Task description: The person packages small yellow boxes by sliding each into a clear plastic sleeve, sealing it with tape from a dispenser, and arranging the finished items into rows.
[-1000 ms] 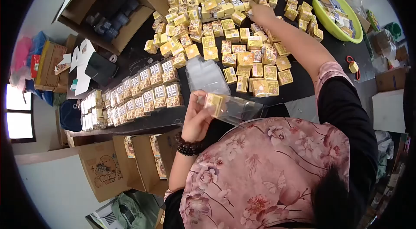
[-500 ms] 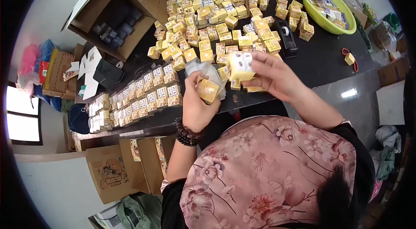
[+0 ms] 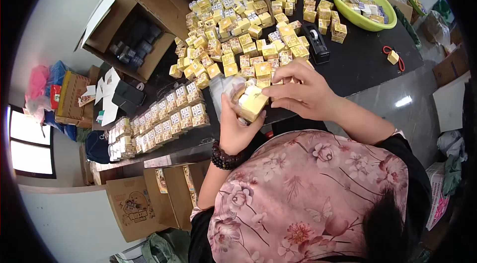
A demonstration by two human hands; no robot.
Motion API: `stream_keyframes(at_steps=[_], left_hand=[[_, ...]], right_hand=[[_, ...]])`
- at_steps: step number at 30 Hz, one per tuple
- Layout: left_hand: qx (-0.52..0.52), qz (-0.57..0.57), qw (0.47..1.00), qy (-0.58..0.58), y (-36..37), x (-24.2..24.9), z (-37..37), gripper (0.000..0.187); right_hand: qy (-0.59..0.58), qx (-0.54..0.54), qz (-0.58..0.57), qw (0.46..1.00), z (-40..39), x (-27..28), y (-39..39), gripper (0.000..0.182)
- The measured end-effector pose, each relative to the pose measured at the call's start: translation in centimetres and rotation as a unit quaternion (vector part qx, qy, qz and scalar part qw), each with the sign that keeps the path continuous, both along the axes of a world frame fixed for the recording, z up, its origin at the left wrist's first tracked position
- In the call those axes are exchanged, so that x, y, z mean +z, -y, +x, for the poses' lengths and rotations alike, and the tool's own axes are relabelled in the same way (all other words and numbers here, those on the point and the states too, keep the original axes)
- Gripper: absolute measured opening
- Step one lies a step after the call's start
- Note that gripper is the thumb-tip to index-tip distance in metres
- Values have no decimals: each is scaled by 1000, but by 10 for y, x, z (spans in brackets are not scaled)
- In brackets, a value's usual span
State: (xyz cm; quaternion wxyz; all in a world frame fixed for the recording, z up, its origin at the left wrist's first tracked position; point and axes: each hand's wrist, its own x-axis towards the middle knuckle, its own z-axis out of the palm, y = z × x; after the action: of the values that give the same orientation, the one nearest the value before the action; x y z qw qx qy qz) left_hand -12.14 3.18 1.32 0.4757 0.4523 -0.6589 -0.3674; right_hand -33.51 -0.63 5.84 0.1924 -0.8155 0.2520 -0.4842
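Yellow box (image 3: 254, 102) fills gripping left hand (image 3: 237, 128), right hand's (image 3: 309, 92) hold unclear, loose boxes (image 3: 270, 51) beyond.

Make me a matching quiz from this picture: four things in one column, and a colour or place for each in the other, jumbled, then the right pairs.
Things:
1. Basin
2. Beaded bracelet
3. Tape dispenser
4. Yellow box nearest the fingertips of the right hand

Colours and places:
A. Held in the left hand
B. Black, on the tabletop
C. Yellow-green
D. Worn at the left wrist

Right pairs: 1-C, 2-D, 3-B, 4-A
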Motion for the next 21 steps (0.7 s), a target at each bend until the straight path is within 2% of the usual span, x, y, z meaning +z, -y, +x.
stream_keyframes(at_steps=[1,3,6,8,9,11,14,18,20,21], left_hand=[[-37,14,998,-42,0,1,0,74],[-43,-7,999,-31,3,-2,-1,75],[-68,52,992,-95,3,1,-2,72],[-31,-10,999,26,3,12,-3,69],[-31,-9,999,26,3,13,-3,69],[31,-77,989,120,6,14,-1,68],[51,-119,980,149,9,11,-1,69],[34,-107,981,158,6,16,-7,68],[26,-16,998,48,4,15,-10,69],[26,-17,998,47,4,15,-10,69]], right_hand=[[-37,16,-151,988,-1,8,3,26],[-57,33,-147,987,-5,13,7,32],[-108,51,-144,982,-8,16,16,30],[-106,108,-57,987,-12,17,19,28],[-105,108,-56,987,-11,18,16,28],[-63,44,83,994,-9,21,8,20],[-107,16,139,984,-9,21,-1,16],[-155,41,218,963,-8,21,-5,10],[-34,59,150,986,-3,17,-4,9],[-35,58,150,986,1,14,-5,9]])
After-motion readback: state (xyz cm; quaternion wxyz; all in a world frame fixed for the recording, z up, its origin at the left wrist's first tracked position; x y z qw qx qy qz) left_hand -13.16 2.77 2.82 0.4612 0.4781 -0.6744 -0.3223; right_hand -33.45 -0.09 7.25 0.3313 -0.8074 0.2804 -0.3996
